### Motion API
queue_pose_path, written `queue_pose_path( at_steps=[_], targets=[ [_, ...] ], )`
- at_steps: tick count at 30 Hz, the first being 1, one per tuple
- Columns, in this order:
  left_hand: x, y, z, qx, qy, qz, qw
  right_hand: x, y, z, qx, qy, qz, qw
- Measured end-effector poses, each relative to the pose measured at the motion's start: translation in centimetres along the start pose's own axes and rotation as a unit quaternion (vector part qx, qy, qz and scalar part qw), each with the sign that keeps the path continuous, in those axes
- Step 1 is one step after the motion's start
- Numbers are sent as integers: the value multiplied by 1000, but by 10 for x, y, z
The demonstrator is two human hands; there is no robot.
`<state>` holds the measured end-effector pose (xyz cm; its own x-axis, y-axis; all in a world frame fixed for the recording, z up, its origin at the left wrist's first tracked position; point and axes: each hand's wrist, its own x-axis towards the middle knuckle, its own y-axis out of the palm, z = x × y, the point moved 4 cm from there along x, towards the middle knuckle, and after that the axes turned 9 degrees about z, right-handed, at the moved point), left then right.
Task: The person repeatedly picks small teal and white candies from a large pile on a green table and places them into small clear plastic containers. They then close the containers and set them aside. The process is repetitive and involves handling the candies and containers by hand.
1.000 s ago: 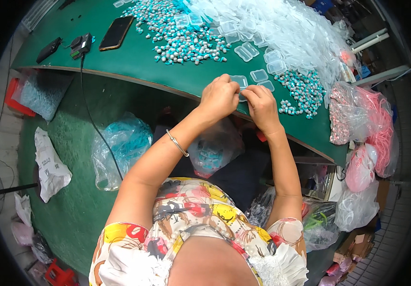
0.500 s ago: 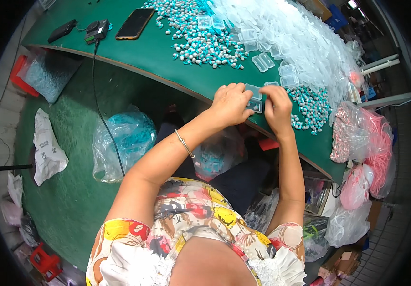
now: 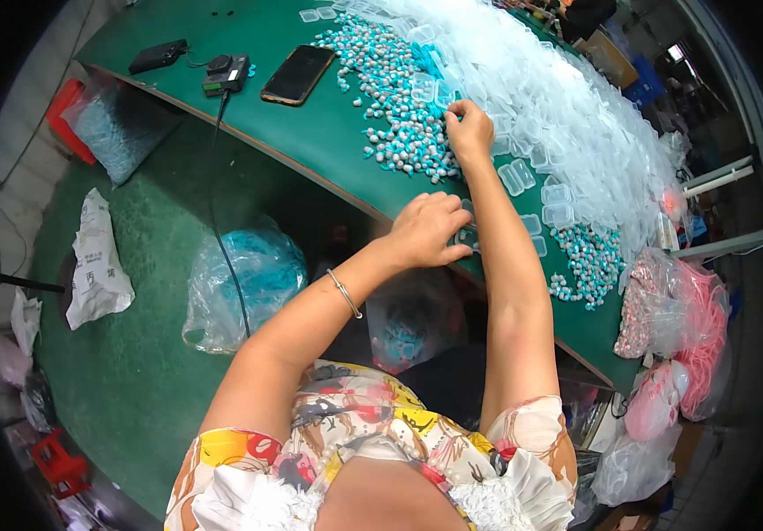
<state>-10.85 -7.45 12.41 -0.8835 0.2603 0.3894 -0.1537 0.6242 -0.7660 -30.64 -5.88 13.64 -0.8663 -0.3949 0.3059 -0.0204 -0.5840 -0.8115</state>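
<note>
At the table's near edge, my left hand (image 3: 427, 232) is closed on a small clear plastic case (image 3: 466, 237). My right forearm passes just beside that case and hides part of it. Farther up the table, my right hand (image 3: 470, 133) has its fingers curled together at the right edge of a pile of small grey-and-teal pieces (image 3: 399, 133). Whatever its fingertips hold is too small to make out. Just beyond them, an open clear case (image 3: 431, 88) lies on the pile.
A big heap of clear cases (image 3: 567, 106) covers the far right, with a smaller pile of grey-and-teal pieces (image 3: 587, 265) nearer. A phone (image 3: 298, 74) and a small corded device (image 3: 226, 74) lie on the left. Plastic bags (image 3: 244, 288) stand below the table.
My right hand has left the case by my left hand and reached up and left to the pile. The whole view has shifted, with the table now lower and farther right.
</note>
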Motion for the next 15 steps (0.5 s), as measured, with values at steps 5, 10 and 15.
queue_pose_path(
  at_steps=[5,10,15],
  targets=[
    [-1,1,1,-13,1,-14,1000,-8,-17,-25,122,-60,-23,990],
    [-1,1,2,-21,-6,-11,1000,-75,-73,-49,368,-32,78,926],
    [0,0,2,-31,-10,-6,999,-156,-108,-55,303,-39,138,942]
  ],
)
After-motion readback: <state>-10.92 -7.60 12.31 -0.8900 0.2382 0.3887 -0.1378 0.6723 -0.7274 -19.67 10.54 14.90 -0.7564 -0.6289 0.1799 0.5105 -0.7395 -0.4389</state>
